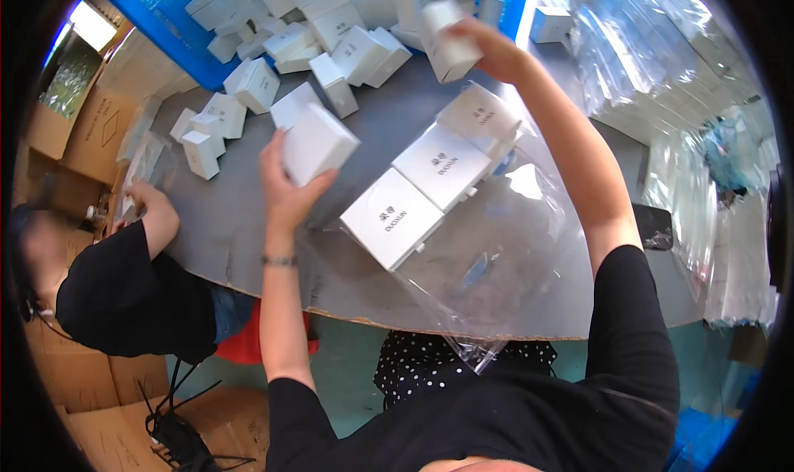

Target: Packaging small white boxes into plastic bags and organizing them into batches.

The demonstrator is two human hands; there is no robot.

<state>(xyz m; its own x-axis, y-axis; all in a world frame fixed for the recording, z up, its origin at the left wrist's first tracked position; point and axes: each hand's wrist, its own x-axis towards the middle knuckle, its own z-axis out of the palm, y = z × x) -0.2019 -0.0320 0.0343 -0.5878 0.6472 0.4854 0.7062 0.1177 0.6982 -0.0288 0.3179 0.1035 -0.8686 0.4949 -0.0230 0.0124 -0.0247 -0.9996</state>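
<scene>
My left hand [291, 178] is closed around a small white box [319, 144] above the middle of the grey table. Farther right, my right hand [490, 50] grips another white box [449, 46] by its upper end, near the blue crate. Between my arms lies a clear plastic bag [521, 232]. A row of three white boxes [441, 164] with dark print sits in it, running from near left to far right. The bag's loose end hangs over the near table edge.
A blue crate [157, 34] heaped with white boxes stands at the back, with several more spilled before it. Stacked clear-wrapped packs [645, 50] line the right side. A dark phone-like object [655, 226] lies at right. Another person [132, 290] sits at left.
</scene>
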